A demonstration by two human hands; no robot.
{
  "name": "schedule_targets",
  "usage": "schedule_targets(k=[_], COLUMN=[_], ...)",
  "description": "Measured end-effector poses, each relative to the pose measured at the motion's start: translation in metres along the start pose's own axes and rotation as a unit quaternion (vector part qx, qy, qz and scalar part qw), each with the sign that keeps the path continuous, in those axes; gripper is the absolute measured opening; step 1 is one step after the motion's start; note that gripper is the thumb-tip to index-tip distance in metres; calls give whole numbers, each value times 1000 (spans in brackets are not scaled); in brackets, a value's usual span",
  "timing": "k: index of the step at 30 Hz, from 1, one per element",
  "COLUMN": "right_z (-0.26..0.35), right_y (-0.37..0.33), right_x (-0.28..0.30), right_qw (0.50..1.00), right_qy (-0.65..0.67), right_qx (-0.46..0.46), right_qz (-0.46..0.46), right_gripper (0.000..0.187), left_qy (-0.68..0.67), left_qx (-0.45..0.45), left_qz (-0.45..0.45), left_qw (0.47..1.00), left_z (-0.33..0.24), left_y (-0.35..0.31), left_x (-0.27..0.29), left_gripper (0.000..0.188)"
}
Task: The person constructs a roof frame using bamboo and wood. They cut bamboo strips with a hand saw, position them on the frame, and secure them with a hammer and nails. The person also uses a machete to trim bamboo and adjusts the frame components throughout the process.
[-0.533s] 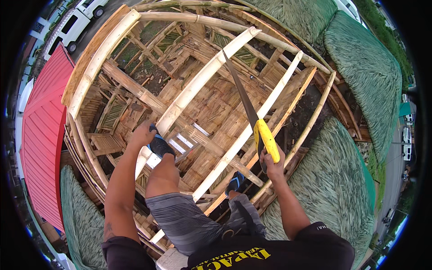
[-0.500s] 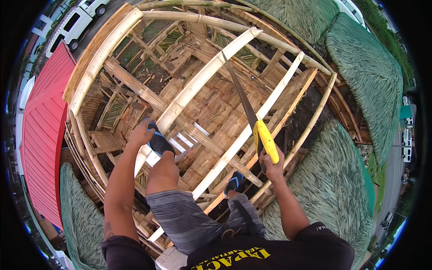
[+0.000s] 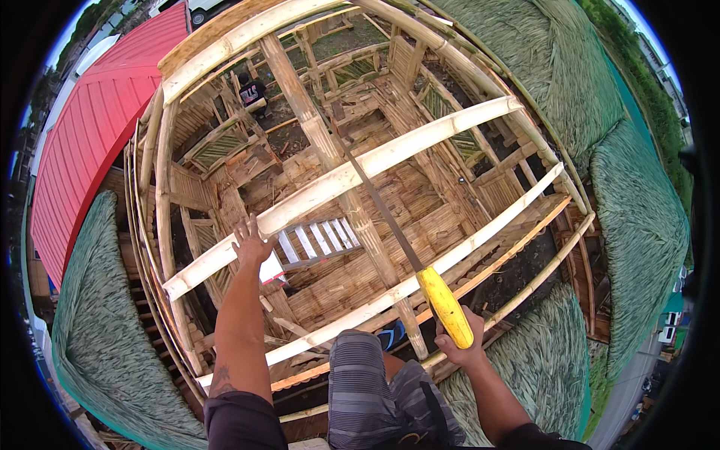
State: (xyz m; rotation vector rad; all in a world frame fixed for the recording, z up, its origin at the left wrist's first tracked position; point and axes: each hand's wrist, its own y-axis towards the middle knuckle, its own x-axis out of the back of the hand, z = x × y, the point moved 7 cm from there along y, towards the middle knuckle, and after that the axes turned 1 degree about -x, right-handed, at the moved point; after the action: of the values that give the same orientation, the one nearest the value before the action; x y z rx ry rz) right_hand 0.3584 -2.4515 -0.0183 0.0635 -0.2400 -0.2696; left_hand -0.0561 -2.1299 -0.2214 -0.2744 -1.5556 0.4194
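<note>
My right hand [image 3: 460,339] is closed round the yellow handle of a handsaw [image 3: 445,306]. The saw's long dark blade points away and to the left, its far end crossing over a split bamboo strip [image 3: 409,148]. Whether the teeth touch the strip cannot be told. On the left part of that pale, curved strip lies my left hand [image 3: 250,241], open, fingers spread over its surface. Nearer to me runs a second split bamboo strip [image 3: 487,234], passing beneath the saw. A thick bamboo beam [image 3: 363,225] goes under both strips.
Far below is a woven bamboo floor [image 3: 330,300], with an aluminum ladder [image 3: 319,241] beside my left hand. A person in a dark shirt [image 3: 253,91] is down at the far left. Thatched roofs [image 3: 637,195] and a red metal roof [image 3: 97,142] surround the frame.
My left hand has moved from beside my foot onto the bamboo strip. My raised leg has come back near me. The saw has swung left and lower in view, and the view has shifted.
</note>
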Motion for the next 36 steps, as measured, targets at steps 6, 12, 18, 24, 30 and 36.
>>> schedule_targets(k=[6, 12, 18, 24, 30, 36], right_z=[-40, -14, -7, -25, -25, -16], right_y=[8, 12, 6, -18, -49, -59], right_x=[-88, -133, -167, -222, -281, -358], right_qw=[994, 992, 968, 875, 838, 890], right_qy=[47, 44, -141, -283, -229, -179], right_qx=[-73, -43, 6, -59, -210, -86], right_qz=[58, 114, 206, 389, 449, 411], right_gripper=[60, 32, 35, 54, 53, 52], left_qy=[14, 42, 16, -56, -86, -104], left_qx=[-79, -68, -92, 22, -98, -172], left_qz=[-186, -34, 26, -32, -51, 0], left_qw=[979, 996, 995, 998, 990, 980], left_z=[2, 20, 30, 91, 115, 143], left_y=[-1, 7, 6, -9, -2, 23], left_x=[-29, -17, -4, -11, -21, -26], left_gripper=[106, 104, 105, 99, 103, 101])
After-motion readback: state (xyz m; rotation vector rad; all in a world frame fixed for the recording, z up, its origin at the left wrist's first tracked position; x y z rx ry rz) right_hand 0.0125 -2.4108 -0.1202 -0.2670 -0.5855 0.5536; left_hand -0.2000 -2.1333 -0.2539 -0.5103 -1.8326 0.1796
